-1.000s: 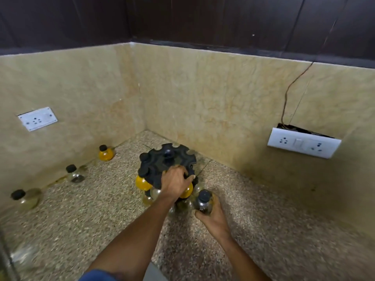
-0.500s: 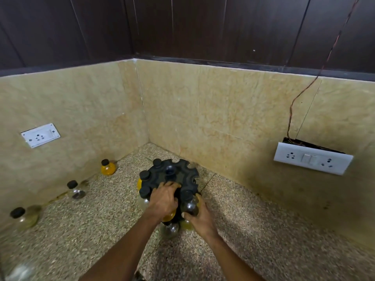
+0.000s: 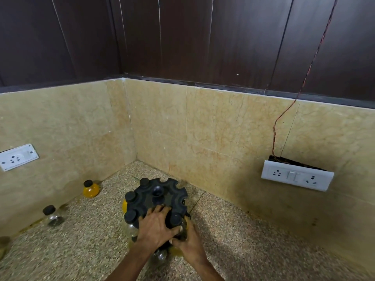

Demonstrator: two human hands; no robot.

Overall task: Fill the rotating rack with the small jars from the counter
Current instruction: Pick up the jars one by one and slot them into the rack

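Black plastic forms the round rotating rack [image 3: 160, 196], which stands on the speckled stone counter [image 3: 243, 240] in the corner of the beige tiled walls. Four black-capped jars show in its upper slots: three along the left rim and one at the near right edge. More jars hang lower down, among them a yellow one at the left, but the hands cover most of that tier and its count cannot be told.

The left hand [image 3: 155, 230] lies over the near part of the rack top, fingers spread and pressing on it. The right hand [image 3: 189, 243] curls round a small clear glass jar with a black cap [image 3: 176, 219], which seems to sit in a near-edge slot, though the fingers hide its body.

Three loose jars stand on the counter along the left wall: a yellow-filled round jar [image 3: 91, 189], a clear jar with dark contents [image 3: 53, 216], and a third [image 3: 3, 246] cut off by the left edge.

Two white socket plates are in view, one on the left wall [image 3: 17, 157] and one on the right wall [image 3: 297, 175], the latter hanging loose with a thin red wire [image 3: 304, 78] running up from behind it.
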